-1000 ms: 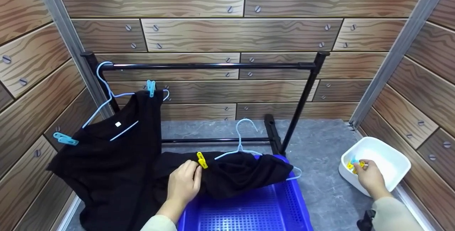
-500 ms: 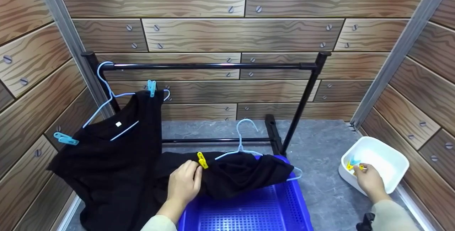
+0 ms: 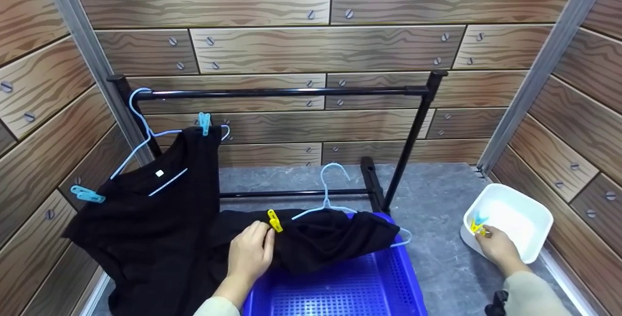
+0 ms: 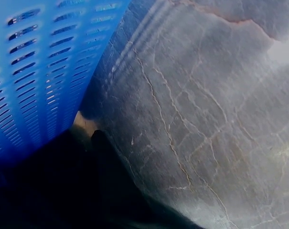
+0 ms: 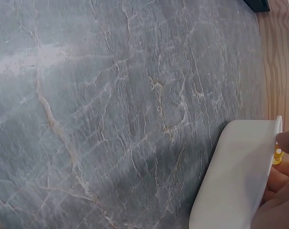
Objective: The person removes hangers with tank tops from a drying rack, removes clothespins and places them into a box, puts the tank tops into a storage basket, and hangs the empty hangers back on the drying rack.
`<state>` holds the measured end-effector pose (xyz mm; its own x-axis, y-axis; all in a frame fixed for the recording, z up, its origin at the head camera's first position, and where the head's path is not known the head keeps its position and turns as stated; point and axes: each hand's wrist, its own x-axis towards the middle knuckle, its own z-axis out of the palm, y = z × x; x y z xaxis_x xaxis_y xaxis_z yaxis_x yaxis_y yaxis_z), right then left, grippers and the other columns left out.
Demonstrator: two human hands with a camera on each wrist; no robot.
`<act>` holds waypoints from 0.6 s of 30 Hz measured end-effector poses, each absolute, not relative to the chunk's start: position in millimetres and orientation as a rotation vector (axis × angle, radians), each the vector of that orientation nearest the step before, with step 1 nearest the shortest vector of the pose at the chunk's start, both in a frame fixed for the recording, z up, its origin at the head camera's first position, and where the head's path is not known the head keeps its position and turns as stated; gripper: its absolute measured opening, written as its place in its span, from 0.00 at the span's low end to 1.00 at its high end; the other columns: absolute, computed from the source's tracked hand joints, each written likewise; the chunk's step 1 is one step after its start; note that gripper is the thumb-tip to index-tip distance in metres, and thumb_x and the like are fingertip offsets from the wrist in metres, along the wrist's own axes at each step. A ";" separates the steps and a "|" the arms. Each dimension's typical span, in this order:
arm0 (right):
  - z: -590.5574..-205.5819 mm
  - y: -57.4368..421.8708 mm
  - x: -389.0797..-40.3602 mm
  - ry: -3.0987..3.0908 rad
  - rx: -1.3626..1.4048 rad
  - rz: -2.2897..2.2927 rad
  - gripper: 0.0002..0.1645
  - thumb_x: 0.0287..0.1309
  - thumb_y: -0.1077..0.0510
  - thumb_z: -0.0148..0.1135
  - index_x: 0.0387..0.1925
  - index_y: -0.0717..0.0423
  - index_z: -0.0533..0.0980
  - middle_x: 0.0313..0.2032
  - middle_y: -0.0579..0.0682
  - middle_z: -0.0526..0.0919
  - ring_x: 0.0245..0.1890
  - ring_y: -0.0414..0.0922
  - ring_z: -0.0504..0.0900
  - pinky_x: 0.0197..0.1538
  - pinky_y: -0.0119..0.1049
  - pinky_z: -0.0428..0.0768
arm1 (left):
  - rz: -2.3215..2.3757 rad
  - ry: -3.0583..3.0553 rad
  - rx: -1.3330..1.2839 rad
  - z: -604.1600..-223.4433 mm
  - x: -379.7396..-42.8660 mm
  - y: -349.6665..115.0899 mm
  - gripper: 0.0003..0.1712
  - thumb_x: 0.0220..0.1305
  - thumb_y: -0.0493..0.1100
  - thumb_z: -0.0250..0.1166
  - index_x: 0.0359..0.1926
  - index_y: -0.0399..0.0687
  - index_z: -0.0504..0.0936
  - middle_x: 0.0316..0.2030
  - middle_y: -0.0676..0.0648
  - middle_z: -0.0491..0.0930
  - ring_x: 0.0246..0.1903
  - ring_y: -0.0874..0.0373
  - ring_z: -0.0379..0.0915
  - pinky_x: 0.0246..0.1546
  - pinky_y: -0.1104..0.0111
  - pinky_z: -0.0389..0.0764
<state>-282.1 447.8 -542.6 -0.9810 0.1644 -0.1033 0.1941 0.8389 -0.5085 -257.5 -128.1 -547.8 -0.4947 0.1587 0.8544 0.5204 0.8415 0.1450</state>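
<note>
I see a yellow clothespin (image 3: 485, 232) in the white tub (image 3: 527, 211), pinched by the right hand (image 3: 497, 248) between thumb and fingers. The left hand (image 3: 250, 248) grips a black shirt (image 3: 335, 243) with curled fingers, tips hidden, beside another clip (image 3: 274, 221). The shirt spreads over a blue basket (image 3: 410, 277).

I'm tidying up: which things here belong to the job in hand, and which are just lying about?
Seemingly in use:
black garment in the left hand, its light blue hanger and yellow clip
blue basket beneath
white tub, second yellow clip in the right hand
rack, hanging garment, its blue clips

Just lying about:
nothing plainly stray; wood-patterned walls and gray surface are surroundings
</note>
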 end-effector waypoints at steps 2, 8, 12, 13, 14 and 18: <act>-542.3 445.7 -283.8 2.938 0.288 -0.806 0.36 0.64 0.50 0.41 0.60 0.79 0.54 0.54 0.78 0.63 0.54 0.71 0.63 0.54 0.60 0.64 | -0.479 -2.074 -0.494 -547.8 -257.5 -128.7 0.10 0.61 0.45 0.53 0.23 0.51 0.71 0.19 0.54 0.64 0.17 0.57 0.65 0.17 0.63 0.66; -543.9 444.2 -284.3 2.905 0.284 -0.768 0.36 0.65 0.51 0.37 0.61 0.80 0.51 0.55 0.78 0.62 0.55 0.72 0.62 0.54 0.61 0.62 | -0.483 -2.065 -0.502 -547.1 -258.1 -128.3 0.10 0.61 0.45 0.53 0.23 0.51 0.72 0.19 0.54 0.64 0.17 0.57 0.65 0.17 0.64 0.67; -544.7 442.8 -284.9 2.898 0.293 -0.757 0.36 0.65 0.52 0.36 0.61 0.80 0.51 0.55 0.77 0.62 0.55 0.72 0.61 0.55 0.62 0.60 | -0.483 -2.064 -0.496 -546.0 -258.3 -128.1 0.10 0.61 0.44 0.54 0.23 0.50 0.71 0.19 0.54 0.64 0.17 0.57 0.64 0.17 0.64 0.66; -544.6 442.4 -285.3 2.896 0.300 -0.753 0.36 0.65 0.52 0.35 0.61 0.80 0.51 0.56 0.77 0.61 0.56 0.72 0.60 0.56 0.62 0.60 | -0.486 -2.064 -0.495 -546.0 -258.4 -128.1 0.10 0.61 0.44 0.54 0.23 0.50 0.71 0.19 0.54 0.64 0.17 0.57 0.64 0.17 0.64 0.66; -544.8 442.3 -285.7 2.896 0.306 -0.750 0.36 0.64 0.52 0.35 0.61 0.80 0.51 0.56 0.77 0.61 0.56 0.72 0.60 0.56 0.62 0.60 | -0.487 -2.064 -0.493 -545.9 -258.3 -128.1 0.10 0.61 0.44 0.54 0.23 0.50 0.71 0.19 0.54 0.64 0.17 0.57 0.64 0.17 0.64 0.66; -545.0 442.7 -286.5 2.914 0.289 -0.750 0.36 0.64 0.52 0.37 0.60 0.81 0.52 0.54 0.77 0.63 0.55 0.72 0.62 0.55 0.62 0.61 | -0.488 -2.065 -0.489 -546.1 -258.4 -128.2 0.10 0.60 0.44 0.54 0.23 0.50 0.71 0.19 0.54 0.64 0.17 0.58 0.63 0.16 0.64 0.66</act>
